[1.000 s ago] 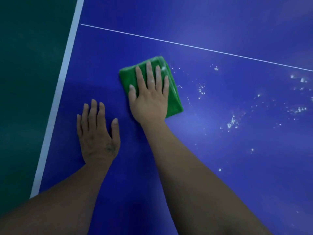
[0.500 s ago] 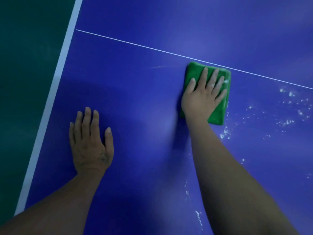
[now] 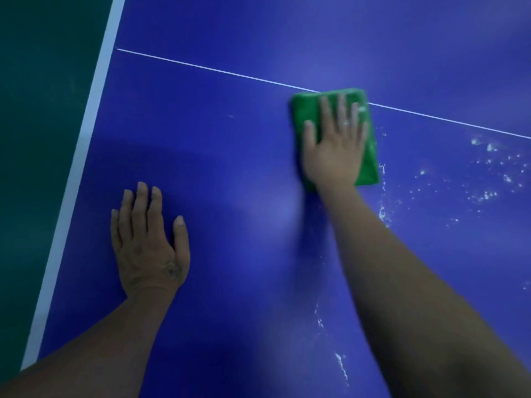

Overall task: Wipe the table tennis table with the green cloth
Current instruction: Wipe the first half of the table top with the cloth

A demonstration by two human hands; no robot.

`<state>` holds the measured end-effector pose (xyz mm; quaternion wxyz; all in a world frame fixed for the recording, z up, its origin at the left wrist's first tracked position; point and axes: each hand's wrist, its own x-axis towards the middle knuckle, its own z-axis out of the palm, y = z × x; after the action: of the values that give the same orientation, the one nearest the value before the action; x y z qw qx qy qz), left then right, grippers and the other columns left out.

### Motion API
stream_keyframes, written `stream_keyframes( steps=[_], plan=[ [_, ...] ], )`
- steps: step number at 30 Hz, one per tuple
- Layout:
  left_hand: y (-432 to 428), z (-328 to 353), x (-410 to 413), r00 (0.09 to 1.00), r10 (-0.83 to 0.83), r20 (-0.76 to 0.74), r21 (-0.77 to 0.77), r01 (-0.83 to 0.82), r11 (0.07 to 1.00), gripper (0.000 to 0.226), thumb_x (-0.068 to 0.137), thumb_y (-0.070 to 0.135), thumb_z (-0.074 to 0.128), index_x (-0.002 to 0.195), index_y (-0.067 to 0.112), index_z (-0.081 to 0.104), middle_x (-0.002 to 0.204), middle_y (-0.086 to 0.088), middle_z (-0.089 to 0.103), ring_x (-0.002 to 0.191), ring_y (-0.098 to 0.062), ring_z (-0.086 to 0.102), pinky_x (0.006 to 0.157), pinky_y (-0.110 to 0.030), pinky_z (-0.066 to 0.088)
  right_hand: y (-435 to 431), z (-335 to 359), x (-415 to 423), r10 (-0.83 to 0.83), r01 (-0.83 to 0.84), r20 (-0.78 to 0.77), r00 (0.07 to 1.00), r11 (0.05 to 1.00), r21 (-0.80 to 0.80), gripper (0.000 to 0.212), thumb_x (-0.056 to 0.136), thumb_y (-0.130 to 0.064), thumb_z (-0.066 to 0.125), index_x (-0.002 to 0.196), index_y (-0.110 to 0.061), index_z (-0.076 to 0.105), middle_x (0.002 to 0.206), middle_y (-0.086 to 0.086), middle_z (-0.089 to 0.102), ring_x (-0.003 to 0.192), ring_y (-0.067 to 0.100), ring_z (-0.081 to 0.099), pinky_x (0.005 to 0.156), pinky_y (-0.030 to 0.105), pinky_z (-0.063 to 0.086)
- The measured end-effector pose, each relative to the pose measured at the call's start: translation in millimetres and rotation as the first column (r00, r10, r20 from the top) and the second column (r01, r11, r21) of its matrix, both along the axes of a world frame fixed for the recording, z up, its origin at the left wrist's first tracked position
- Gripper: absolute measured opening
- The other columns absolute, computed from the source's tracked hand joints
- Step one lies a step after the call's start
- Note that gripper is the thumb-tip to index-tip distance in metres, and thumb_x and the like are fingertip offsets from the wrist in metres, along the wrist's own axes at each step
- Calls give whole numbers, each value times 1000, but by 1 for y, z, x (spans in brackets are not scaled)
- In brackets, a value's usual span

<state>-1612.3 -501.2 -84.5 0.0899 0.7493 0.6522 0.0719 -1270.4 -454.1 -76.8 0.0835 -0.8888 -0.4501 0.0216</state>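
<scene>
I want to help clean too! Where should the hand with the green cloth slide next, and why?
Probably to the right. The right hand presses flat on the cloth, and white specks lie scattered on the table just to the right of it. The blue surface to the left of the cloth looks mostly clean. The left hand rests flat on the table, so it needn't move.

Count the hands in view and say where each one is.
2. The left hand lies flat on the blue table tennis table near its wide white edge stripe; the right hand presses flat on the folded green cloth at the thin white line.
</scene>
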Motion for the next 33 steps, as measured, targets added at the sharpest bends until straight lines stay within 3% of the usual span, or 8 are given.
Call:
stream_keyframes(
  steps=[4, 9, 13, 17, 19, 24, 29, 33],
  plan=[
    [0, 2, 1, 1000, 0, 14, 11, -1, 1000, 68, 112, 46, 32, 169, 10, 29, 180, -8, 21, 168, -25, 8, 136, -52, 7, -22, 8, 58, -226, 223, -37, 973, 973, -55, 64, 113, -52, 33, 173, -27, 28, 182, 4, 14, 169, 29, 9, 136, 50, 3],
    [0, 2, 1, 1000, -13, 16, 29, 13, 1000, 67, 112, 46, 32, 169, 10, 29, 179, -8, 21, 168, -26, 9, 136, -53, 7, -12, 13, 2, -337, 335, -15, 941, 939, -79, 65, 114, -51, 26, 174, -25, 21, 183, 6, 6, 169, 31, 3, 135, 55, -1],
    [-2, 3, 1, 999, -6, 34, 36, 5, 999, 68, 112, 47, 32, 169, 11, 28, 179, -8, 21, 168, -26, 9, 137, -50, 5, -11, 12, -90, -117, 116, -14, 993, 992, -50, 66, 113, -53, 26, 174, -28, 22, 183, 6, 7, 169, 31, 3, 135, 54, -1],
    [-2, 7, 1, 999, -7, 41, 36, 5, 999, 69, 111, 46, 33, 169, 10, 29, 179, -8, 22, 168, -27, 10, 137, -50, 5, -46, 5, -142, 151, -149, -29, 988, 987, 67, 62, 112, -52, 39, 168, -27, 40, 179, 5, 27, 168, 31, 19, 135, 53, 9],
    [-3, 9, 1, 999, -13, 50, 39, 11, 999, 68, 111, 45, 33, 169, 9, 30, 179, -9, 22, 168, -27, 11, 137, -50, 5, -61, 2, -129, 178, -174, -19, 984, 977, 122, 60, 111, -51, 46, 165, -27, 46, 176, 4, 33, 166, 30, 25, 135, 52, 13],
    [-5, 4, 0, 998, -24, 62, 70, 20, 997, 62, 114, 36, 30, 168, 8, 32, 179, -10, 23, 168, -28, 13, 137, -51, 7, -91, -1, -97, 67, -66, 25, 997, 997, -32, 63, 113, -53, 35, 171, -28, 32, 181, 3, 19, 169, 30, 14, 135, 53, 9],
    [-4, 1, 0, 993, -8, 118, 110, -5, 994, 56, 116, 31, 25, 163, 3, 39, 176, -11, 32, 167, -29, 18, 136, -51, 10, -84, 2, -158, 221, -221, 18, 975, 975, 14, 59, 113, -48, 40, 168, -26, 41, 178, 7, 28, 167, 36, 20, 133, 58, 14],
    [-2, 3, -1, 991, 5, 130, 106, -19, 994, 54, 116, 28, 26, 163, 3, 39, 175, -11, 33, 166, -28, 20, 136, -51, 12, -24, 7, -204, 269, -270, -68, 961, 963, 0, 61, 113, -52, 33, 170, -31, 34, 181, 3, 19, 169, 30, 11, 134, 55, 4]
  ],
)
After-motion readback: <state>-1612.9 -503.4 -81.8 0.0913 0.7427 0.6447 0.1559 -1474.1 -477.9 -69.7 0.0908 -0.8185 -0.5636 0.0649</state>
